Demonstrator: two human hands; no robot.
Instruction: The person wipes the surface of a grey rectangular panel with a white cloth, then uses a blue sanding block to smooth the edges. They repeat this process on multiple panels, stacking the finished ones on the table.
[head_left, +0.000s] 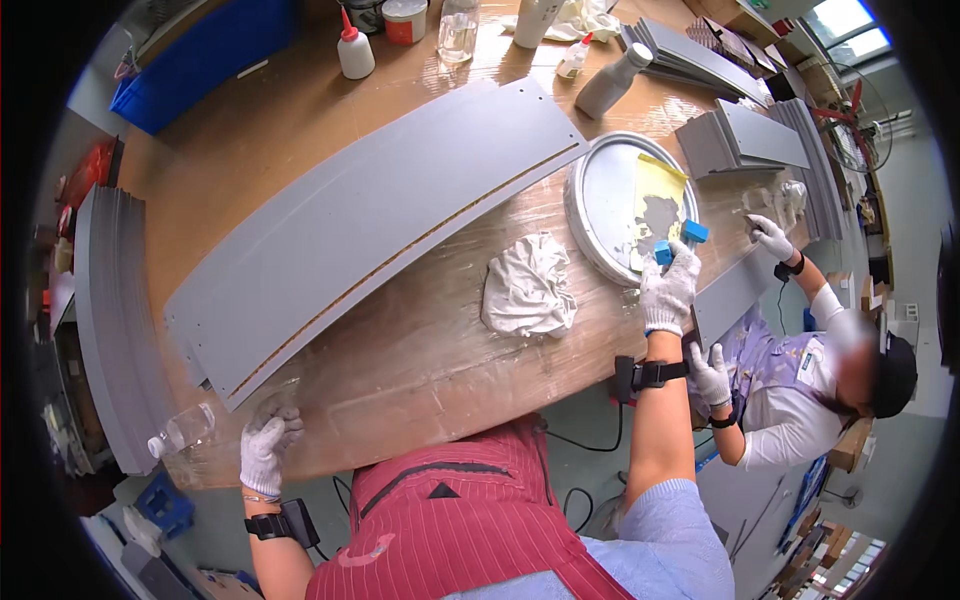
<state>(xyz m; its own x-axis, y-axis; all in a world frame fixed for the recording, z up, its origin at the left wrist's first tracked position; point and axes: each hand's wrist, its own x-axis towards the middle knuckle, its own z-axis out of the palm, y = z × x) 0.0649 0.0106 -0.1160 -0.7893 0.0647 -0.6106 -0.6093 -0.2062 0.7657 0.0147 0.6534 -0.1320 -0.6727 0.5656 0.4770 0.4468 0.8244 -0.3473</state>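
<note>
My right hand [668, 292], in a white knit glove, reaches to a round white lid [604, 170] and pinches a small blue block [662, 252]. A second blue block [694, 232] rests by the lid's rim. On the lid lies a yellow sheet [655, 174] smeared with grey paste [660, 215]. My left hand [268, 448], gloved with greyed fingers, is at the table's near edge; its fingers are loosely bent and hold nothing visible. Close to it are a long grey panel [380, 220] with a brown groove along one edge, and a clear plastic bottle [182, 432] on its side.
A crumpled white cloth [530, 285] lies mid-table. Behind stand a red-tipped white bottle [355, 52], a grey bottle [614, 82] and a blue bin [215, 60]. Grey panels are stacked left [115, 330] and right [740, 138]. A co-worker [800, 400] works at the right with gloved hands.
</note>
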